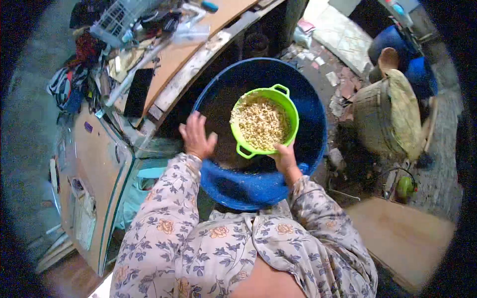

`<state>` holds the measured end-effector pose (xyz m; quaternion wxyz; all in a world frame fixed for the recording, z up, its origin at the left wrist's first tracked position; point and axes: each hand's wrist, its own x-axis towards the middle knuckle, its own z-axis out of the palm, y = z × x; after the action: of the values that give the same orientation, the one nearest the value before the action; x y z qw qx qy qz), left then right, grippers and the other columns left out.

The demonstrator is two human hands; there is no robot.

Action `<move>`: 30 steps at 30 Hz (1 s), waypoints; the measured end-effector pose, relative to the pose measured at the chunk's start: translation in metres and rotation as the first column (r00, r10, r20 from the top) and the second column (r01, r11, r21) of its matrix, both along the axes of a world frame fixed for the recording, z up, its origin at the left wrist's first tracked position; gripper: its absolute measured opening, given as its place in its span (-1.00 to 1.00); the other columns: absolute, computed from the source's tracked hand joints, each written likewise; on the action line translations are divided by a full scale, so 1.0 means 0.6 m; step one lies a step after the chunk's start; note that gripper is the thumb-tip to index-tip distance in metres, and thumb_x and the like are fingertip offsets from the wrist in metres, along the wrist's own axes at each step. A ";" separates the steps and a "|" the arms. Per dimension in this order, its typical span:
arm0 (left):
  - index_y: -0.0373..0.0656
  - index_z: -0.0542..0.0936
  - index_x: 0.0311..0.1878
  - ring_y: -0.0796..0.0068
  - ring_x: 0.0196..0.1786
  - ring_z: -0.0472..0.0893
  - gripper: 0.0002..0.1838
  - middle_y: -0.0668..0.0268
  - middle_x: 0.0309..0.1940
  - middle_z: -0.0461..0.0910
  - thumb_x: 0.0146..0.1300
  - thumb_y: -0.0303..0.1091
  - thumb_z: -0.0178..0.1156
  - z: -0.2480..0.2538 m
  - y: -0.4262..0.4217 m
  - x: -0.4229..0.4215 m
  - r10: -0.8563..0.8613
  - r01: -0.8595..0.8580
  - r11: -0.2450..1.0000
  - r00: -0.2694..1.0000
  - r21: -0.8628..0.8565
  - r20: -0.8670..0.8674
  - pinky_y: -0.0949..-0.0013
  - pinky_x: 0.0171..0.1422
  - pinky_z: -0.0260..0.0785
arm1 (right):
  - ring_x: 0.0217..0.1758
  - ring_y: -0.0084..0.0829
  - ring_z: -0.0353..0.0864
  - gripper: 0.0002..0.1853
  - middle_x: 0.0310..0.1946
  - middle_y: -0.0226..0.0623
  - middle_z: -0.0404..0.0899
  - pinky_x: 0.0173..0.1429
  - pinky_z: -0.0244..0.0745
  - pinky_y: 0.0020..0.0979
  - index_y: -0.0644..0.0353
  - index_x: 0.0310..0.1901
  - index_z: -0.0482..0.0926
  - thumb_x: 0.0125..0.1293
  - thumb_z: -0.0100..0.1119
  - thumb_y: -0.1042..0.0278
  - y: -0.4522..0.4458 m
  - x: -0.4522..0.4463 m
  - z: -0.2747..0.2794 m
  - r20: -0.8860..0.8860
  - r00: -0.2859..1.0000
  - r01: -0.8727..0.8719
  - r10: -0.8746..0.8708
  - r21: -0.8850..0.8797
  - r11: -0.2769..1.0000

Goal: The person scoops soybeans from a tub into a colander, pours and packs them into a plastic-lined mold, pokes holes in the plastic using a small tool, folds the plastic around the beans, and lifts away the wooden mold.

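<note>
A green two-handled basket [294, 119] holds many small pale yellow pieces [262, 123]. It is held over the large round blue tub [318, 99], whose inside looks dark. My right hand [285, 160] grips the basket's near right rim, with the fingers partly hidden beneath it. To the left, my left hand [198, 136] is spread with its fingers apart, near the tub's left rim and not touching the basket.
A cluttered wooden table [198, 54] with a black phone [138, 93] stands at the upper left. On the right are a woven basket [370, 116] with a yellowish cloth [405, 109], blue barrels [387, 42] and a board [402, 233]. Rubble covers the floor between.
</note>
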<state>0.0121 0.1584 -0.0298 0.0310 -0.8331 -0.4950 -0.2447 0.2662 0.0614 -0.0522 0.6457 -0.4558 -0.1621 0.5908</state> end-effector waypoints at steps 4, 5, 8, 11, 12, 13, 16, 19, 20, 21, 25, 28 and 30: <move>-0.32 0.40 -0.05 0.30 -0.17 0.53 -0.53 0.16 -0.22 0.52 0.05 -0.17 0.15 -0.014 -0.092 0.108 0.747 0.596 0.178 0.436 -0.783 0.502 0.26 -0.16 0.41 | 0.05 -0.17 0.38 -0.20 0.12 -0.18 0.19 -0.12 0.51 -0.11 -0.06 0.21 -0.05 -0.10 0.11 0.45 -0.044 -0.029 0.046 -0.062 0.996 0.075 -0.070 0.079 0.994; -0.33 0.48 -0.22 0.37 -0.36 0.56 -0.69 0.22 -0.37 0.55 0.01 -0.31 0.14 0.073 -0.114 0.125 0.864 0.650 0.102 0.318 -0.753 0.391 0.34 -0.34 0.44 | 0.12 -0.18 0.31 -0.22 0.12 -0.21 0.19 -0.04 0.45 -0.11 -0.02 0.21 -0.03 -0.09 0.11 0.44 -0.052 -0.027 0.056 -0.051 0.996 0.074 -0.068 0.123 0.990; -0.28 0.51 -0.43 0.38 -0.47 0.53 -0.85 0.26 -0.54 0.52 -0.01 -0.40 0.03 0.076 -0.130 0.103 0.683 0.605 0.223 0.462 -0.764 0.566 0.34 -0.38 0.40 | 0.24 -0.24 0.16 -0.33 0.18 -0.23 0.15 0.26 0.14 -0.21 -0.01 0.25 0.00 0.10 0.04 0.21 -0.064 0.006 0.144 -0.030 0.999 -0.010 0.019 0.274 0.962; -0.36 0.51 -0.33 0.39 -0.45 0.53 -0.78 0.22 -0.46 0.55 -0.07 -0.49 -0.02 0.156 -0.130 0.065 0.350 0.567 0.332 0.668 -0.754 0.657 0.36 -0.32 0.39 | 0.23 -0.28 0.18 -0.42 0.21 -0.25 0.14 0.28 0.10 -0.22 0.07 0.26 0.02 0.27 -0.14 0.06 -0.068 0.050 0.249 0.122 0.984 -0.161 0.127 0.325 0.932; -0.37 0.51 -0.29 0.41 -0.44 0.53 -0.75 0.22 -0.44 0.55 -0.06 -0.49 -0.03 0.156 -0.132 0.058 0.268 0.593 0.347 0.680 -0.727 0.683 0.37 -0.31 0.39 | 0.18 -0.31 0.26 -0.41 0.18 -0.28 0.21 0.23 0.17 -0.24 0.12 0.26 0.05 0.26 -0.14 0.04 -0.076 0.074 0.260 0.150 0.955 -0.282 0.254 0.208 0.937; -0.36 0.52 -0.25 0.41 -0.43 0.53 -0.73 0.22 -0.42 0.55 -0.03 -0.50 -0.08 0.145 -0.147 0.079 0.211 0.657 0.609 0.407 -0.445 0.889 0.37 -0.28 0.39 | 0.15 -0.32 0.30 -0.43 0.15 -0.28 0.26 0.20 0.21 -0.25 0.15 0.23 0.10 0.27 -0.15 0.04 -0.084 0.075 0.263 0.182 0.953 -0.290 0.241 0.323 0.901; -0.35 0.51 -0.23 0.39 -0.39 0.54 -0.72 0.20 -0.41 0.56 -0.02 -0.53 -0.10 0.180 -0.137 0.073 0.353 0.524 0.268 0.727 -0.809 0.588 0.33 -0.25 0.39 | 0.11 -0.32 0.34 -0.48 0.10 -0.27 0.33 0.16 0.26 -0.26 0.18 0.18 0.20 0.27 -0.17 0.04 -0.088 0.050 0.245 0.103 0.981 -0.181 0.162 0.215 0.960; -0.32 0.50 -0.18 0.37 -0.33 0.55 -0.69 0.18 -0.39 0.56 -0.02 -0.56 -0.11 0.153 -0.142 0.074 0.378 0.428 0.216 0.793 -0.878 0.479 0.31 -0.26 0.39 | 0.10 -0.33 0.35 -0.49 0.07 -0.26 0.36 0.17 0.24 -0.28 0.17 0.13 0.28 0.26 -0.16 0.01 -0.114 0.051 0.161 -0.221 0.968 -0.120 0.120 0.014 0.993; -0.32 0.50 -0.18 0.37 -0.35 0.55 -0.69 0.18 -0.39 0.56 -0.02 -0.56 -0.11 0.151 -0.161 0.068 0.421 0.511 0.269 0.700 -0.817 0.576 0.32 -0.29 0.39 | 0.09 -0.34 0.36 -0.49 0.07 -0.27 0.37 0.16 0.24 -0.29 0.16 0.13 0.29 0.26 -0.16 -0.01 -0.124 0.046 0.164 -0.274 0.951 -0.119 0.144 0.104 0.987; -0.31 0.50 -0.17 0.40 -0.35 0.55 -0.69 0.22 -0.38 0.56 -0.02 -0.58 -0.10 0.146 -0.178 0.067 0.393 0.596 0.378 0.589 -0.708 0.706 0.34 -0.31 0.39 | 0.08 -0.34 0.37 -0.50 0.06 -0.28 0.37 0.15 0.25 -0.29 0.14 0.13 0.29 0.26 -0.17 -0.01 -0.141 0.047 0.168 -0.205 0.965 -0.122 0.164 0.206 0.971; -0.36 0.47 -0.15 0.40 -0.32 0.53 -0.68 0.20 -0.41 0.54 -0.05 -0.56 -0.03 0.131 -0.167 0.081 0.434 0.389 0.164 0.797 -0.906 0.421 0.37 -0.22 0.37 | 0.04 -0.34 0.40 -0.52 -0.03 -0.27 0.42 0.13 0.29 -0.28 0.13 0.11 0.30 0.25 -0.16 0.01 -0.122 0.074 0.077 -0.118 0.983 -0.141 0.141 0.008 0.990; -0.36 0.48 -0.19 0.40 -0.37 0.53 -0.71 0.19 -0.43 0.53 -0.04 -0.55 -0.02 0.178 -0.199 0.091 0.417 0.464 0.350 0.701 -0.814 0.579 0.35 -0.30 0.39 | 0.01 -0.34 0.41 -0.52 -0.04 -0.28 0.42 0.11 0.30 -0.27 0.13 0.09 0.31 0.24 -0.13 0.01 -0.128 0.071 0.176 -0.073 0.986 -0.145 0.150 0.073 0.987; -0.35 0.52 -0.23 0.40 -0.40 0.56 -0.76 0.14 -0.39 0.56 -0.01 -0.49 0.05 0.161 -0.194 0.086 0.432 0.564 0.330 0.623 -0.757 0.652 0.37 -0.34 0.41 | 0.03 -0.29 0.40 -0.51 0.00 -0.26 0.42 0.16 0.24 -0.27 0.19 0.10 0.31 0.25 -0.16 0.03 -0.114 0.089 0.182 -0.102 0.976 -0.195 0.194 0.000 0.981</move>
<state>0.0634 0.0419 0.0671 -0.6844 -0.5125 -0.4572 -0.2447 0.3198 -0.0067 0.0571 0.5899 -0.4102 -0.1699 0.6745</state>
